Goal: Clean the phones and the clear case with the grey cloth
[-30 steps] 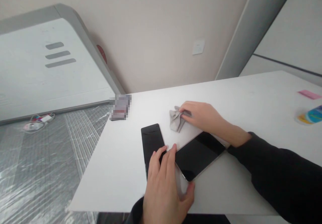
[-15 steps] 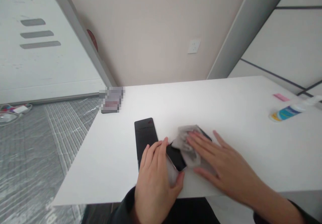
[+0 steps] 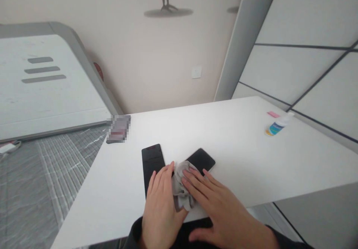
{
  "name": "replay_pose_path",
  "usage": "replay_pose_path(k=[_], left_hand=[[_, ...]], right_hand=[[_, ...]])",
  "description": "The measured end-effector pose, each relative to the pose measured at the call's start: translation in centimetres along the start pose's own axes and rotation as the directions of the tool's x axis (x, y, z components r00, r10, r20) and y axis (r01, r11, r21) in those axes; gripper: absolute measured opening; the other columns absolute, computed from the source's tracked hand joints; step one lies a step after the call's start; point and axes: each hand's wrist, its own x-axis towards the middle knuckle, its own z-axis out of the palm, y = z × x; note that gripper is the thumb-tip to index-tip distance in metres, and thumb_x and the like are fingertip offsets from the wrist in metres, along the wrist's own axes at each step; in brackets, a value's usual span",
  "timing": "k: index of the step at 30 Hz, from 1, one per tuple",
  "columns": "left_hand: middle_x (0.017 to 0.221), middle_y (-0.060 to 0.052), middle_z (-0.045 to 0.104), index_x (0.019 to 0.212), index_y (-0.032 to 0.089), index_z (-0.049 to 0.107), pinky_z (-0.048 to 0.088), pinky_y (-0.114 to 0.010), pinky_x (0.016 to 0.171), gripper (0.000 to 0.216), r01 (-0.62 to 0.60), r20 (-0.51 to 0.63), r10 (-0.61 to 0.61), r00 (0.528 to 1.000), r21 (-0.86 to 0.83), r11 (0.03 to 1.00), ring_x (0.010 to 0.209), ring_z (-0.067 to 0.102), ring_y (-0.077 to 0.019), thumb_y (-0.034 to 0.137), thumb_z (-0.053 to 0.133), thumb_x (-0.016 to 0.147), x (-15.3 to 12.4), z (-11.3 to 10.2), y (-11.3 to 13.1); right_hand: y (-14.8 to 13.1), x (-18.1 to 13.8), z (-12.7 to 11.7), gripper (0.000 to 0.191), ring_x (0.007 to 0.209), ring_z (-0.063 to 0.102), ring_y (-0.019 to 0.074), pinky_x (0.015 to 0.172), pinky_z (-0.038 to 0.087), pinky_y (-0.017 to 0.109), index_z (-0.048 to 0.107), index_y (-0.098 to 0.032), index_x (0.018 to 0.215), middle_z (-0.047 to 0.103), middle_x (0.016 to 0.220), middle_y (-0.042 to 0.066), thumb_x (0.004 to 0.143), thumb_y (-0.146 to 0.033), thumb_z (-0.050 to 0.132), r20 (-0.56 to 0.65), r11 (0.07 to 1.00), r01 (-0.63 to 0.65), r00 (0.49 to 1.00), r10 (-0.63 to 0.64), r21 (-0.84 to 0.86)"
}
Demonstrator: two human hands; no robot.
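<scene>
1. Grey cloth (image 3: 179, 186) now covers the near left end of the slanted phone (image 3: 203, 161); half a second ago it lay further up the screen and left that end bare.
2. With that shift, the far right end shows black and uncovered, so I judge this stroke has worked down to the near end.
3. Flat on the cloth, my right hand (image 3: 220, 208) has its fingers outstretched and its thumb apart, pressing rather than clenching.
4. At the phone's near end, my left hand (image 3: 159, 208) keeps its forefinger and thumb apart beside the cloth; I can't tell whether it grips the phone, as the cloth hides the contact.
5. On the tabletop (image 3: 103, 200), the phone lies just right of a second phone (image 3: 153, 161), partly hidden under my left hand.
</scene>
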Motion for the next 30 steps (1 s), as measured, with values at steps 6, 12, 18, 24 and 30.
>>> replay_pose_path(k=[6, 12, 18, 24, 30], left_hand=[[0.141, -0.019, 0.063, 0.152, 0.016, 0.029, 0.047, -0.062, 0.111, 0.072, -0.030, -0.047, 0.031, 0.998, 0.016, 0.999, 0.130, 0.062, -0.0341, 0.026, 0.060, 0.087, -0.2, 0.4, -0.7], [0.141, -0.018, 0.064, 0.153, 0.018, 0.028, 0.048, -0.062, 0.109, 0.076, -0.037, -0.062, 0.037, 0.997, 0.001, 0.999, 0.128, 0.064, -0.0344, 0.026, 0.061, 0.085, -0.3, 0.8, -1.2], [0.145, -0.017, 0.062, 0.154, 0.019, 0.028, 0.047, -0.061, 0.111, 0.080, -0.050, -0.041, 0.049, 0.998, -0.015, 0.999, 0.131, 0.061, -0.0344, 0.019, 0.059, 0.080, -0.4, 0.7, -1.2], [0.142, -0.018, 0.063, 0.153, 0.019, 0.028, 0.046, -0.062, 0.112, 0.073, -0.027, -0.038, 0.026, 0.999, -0.021, 0.999, 0.131, 0.062, -0.0337, 0.027, 0.061, 0.088, -0.3, 0.6, -0.8], [0.144, -0.018, 0.062, 0.153, 0.019, 0.028, 0.047, -0.062, 0.111, 0.077, -0.043, -0.015, 0.043, 0.999, -0.030, 0.999, 0.132, 0.061, -0.0338, 0.021, 0.061, 0.084, -0.2, 0.5, -1.0]], right_hand=[[-0.7, 0.2, 0.0, 0.100, 0.150, 0.037, 0.0401, 0.123, 0.034, 0.061, 0.041, -0.004, 0.156, 0.035, 0.162, 0.023, 0.087, -0.072, 0.064, -0.091, 0.973, -0.229, 0.970, 0.224, -0.042], [-0.6, -0.4, 0.5, 0.083, 0.148, 0.043, 0.0392, 0.120, 0.034, 0.068, 0.041, -0.014, 0.158, 0.042, 0.160, 0.018, 0.094, -0.064, 0.060, -0.115, 0.976, -0.211, 0.972, 0.204, -0.052], [-1.1, -0.9, 1.5, 0.090, 0.148, 0.044, 0.0298, 0.122, 0.040, 0.047, 0.039, -0.013, 0.159, 0.043, 0.160, 0.014, 0.093, -0.073, 0.055, -0.068, 0.997, 0.073, 0.995, -0.075, -0.024], [-0.7, -0.9, 0.8, 0.096, 0.148, 0.040, 0.0450, 0.120, 0.029, 0.071, 0.047, -0.007, 0.153, 0.041, 0.159, 0.024, 0.090, -0.079, 0.050, -0.147, 0.959, -0.274, 0.954, 0.261, -0.076], [-1.2, -0.9, 0.6, 0.088, 0.148, 0.044, 0.0336, 0.126, 0.028, 0.061, 0.037, -0.017, 0.160, 0.040, 0.161, 0.015, 0.094, -0.073, 0.053, -0.046, 0.990, -0.143, 0.989, 0.143, 0.009]])
